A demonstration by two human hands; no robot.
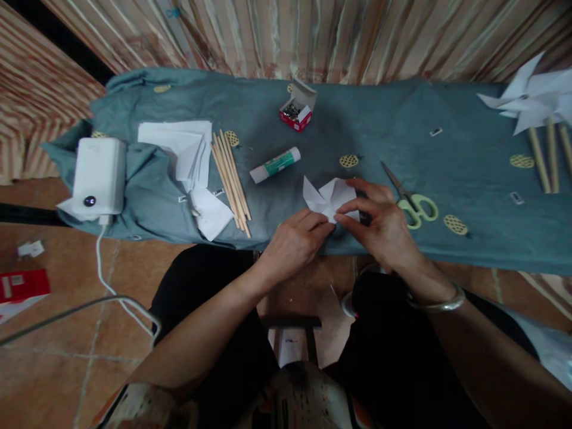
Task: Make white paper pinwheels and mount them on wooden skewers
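Between my hands, at the table's front edge, is a white paper pinwheel [333, 193] with its flaps partly folded in. My left hand [299, 238] pinches its lower left edge, fingers closed together. With thumb and forefinger, my right hand [375, 217] grips the paper near its centre and right side. A pair of scissors [413, 202] with pale green handles lies just right of my right hand. Up and to the left rests a glue stick [276, 165]. Beyond it stands an open small red box [297, 113] of metal pins.
Several wooden sticks [230, 182] lie left of the glue stick, beside stacked white paper sheets [179, 143]. A white power bank [99, 176] with a cable [100, 262] sits at the left end. Finished white pinwheels [531, 95] on sticks lie at the far right. A striped curtain [268, 36] hangs behind.
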